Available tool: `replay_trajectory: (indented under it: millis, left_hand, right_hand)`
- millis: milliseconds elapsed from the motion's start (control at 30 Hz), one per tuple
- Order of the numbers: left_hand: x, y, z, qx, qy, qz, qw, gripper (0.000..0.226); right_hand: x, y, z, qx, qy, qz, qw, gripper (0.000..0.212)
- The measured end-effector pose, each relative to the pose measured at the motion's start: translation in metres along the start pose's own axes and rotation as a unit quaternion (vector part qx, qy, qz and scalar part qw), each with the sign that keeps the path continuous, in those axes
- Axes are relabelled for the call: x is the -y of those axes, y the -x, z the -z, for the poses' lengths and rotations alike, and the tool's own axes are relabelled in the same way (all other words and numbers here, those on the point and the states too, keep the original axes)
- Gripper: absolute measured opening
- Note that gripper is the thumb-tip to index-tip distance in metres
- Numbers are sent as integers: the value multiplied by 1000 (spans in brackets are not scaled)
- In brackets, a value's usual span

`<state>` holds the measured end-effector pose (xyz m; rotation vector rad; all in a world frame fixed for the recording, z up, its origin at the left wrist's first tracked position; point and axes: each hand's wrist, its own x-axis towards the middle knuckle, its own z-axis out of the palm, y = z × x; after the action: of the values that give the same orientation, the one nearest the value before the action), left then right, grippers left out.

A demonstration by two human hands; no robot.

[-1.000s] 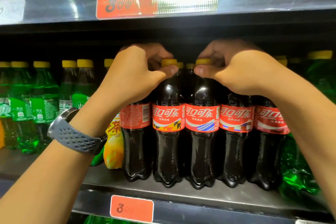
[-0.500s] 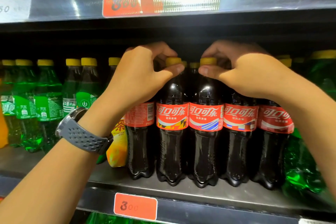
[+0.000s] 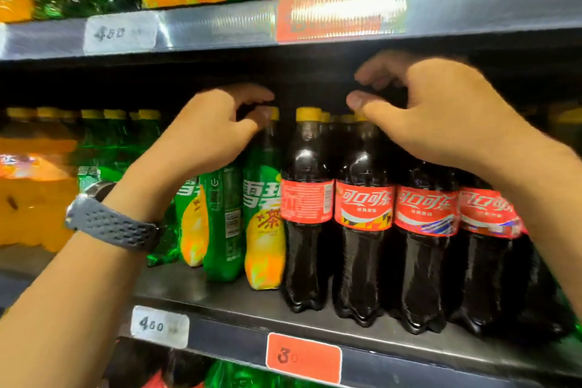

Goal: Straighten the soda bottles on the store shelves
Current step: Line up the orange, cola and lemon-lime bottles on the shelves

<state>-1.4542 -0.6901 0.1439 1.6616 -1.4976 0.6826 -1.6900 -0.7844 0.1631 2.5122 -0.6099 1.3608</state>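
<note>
Several dark cola bottles with red labels and yellow caps stand in a row on the shelf. The leftmost cola bottle shows the back of its label; the one to its right faces front. My left hand pinches the yellow cap of a green and yellow soda bottle just left of the colas. My right hand hovers over the cola caps with loosely curled fingers, its thumb just above a cap, holding nothing.
More green bottles and orange bottles fill the shelf to the left. The upper shelf's edge hangs close above my hands. Price tags sit on the front rail. A grey watch is on my left wrist.
Both hands let go of the cola caps. My left hand moved left onto the green and yellow bottle's cap. My right hand lifted slightly. The view shifted left.
</note>
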Motion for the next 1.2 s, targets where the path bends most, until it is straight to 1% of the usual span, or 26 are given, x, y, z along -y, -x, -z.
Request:
replay_trajectory:
  millis: [100,200,267,367,500,633,800,867,933,967,1033,1100,1167,1200]
  left_hand:
    - [15,0,-2,19,13,-17,1000,29]
    - [21,-5,-4,14,17,-57,998,33]
    - [22,-8,-8,13,18,-70,997,32]
    - [23,-7,-17,-6,56,-64,996,22]
    - [24,-5,-24,-25,118,-40,992,17]
    - [21,-6,-28,-43,154,-25,987,12]
    - [19,-7,-27,-41,152,-19,987,14]
    - [21,-5,-26,-39,144,-22,989,17]
    - [22,-4,-23,-36,136,-32,990,20]
    - [22,-4,-22,-33,131,-39,990,21]
    - [25,-7,-20,-17,120,-53,991,23]
    - [30,-11,-15,0,123,-64,990,32]
    - [35,-16,-12,-2,146,-77,986,40]
    - [39,-19,-11,-6,150,-86,985,38]
  right_hand:
    - [25,-14,-21,29,7,14,999,43]
    - [41,-24,-41,70,45,-20,996,51]
    - [48,-27,-49,60,80,-38,994,51]
    - [49,-28,-56,30,118,-45,992,53]
    - [46,-28,-51,48,84,-63,993,46]
    - [40,-26,-49,73,38,-53,995,38]
    - [34,-26,-46,92,11,-12,996,23]
    - [31,-24,-44,111,10,3,994,18]
    - [30,-22,-42,119,8,8,993,21]
    - [30,-22,-41,112,0,3,994,25]
    - [31,-24,-41,88,-13,-25,996,38]
    - [33,-27,-43,73,4,-55,996,46]
    - [36,-28,-43,73,24,-68,995,44]
    - [37,-28,-44,74,26,-71,994,40]
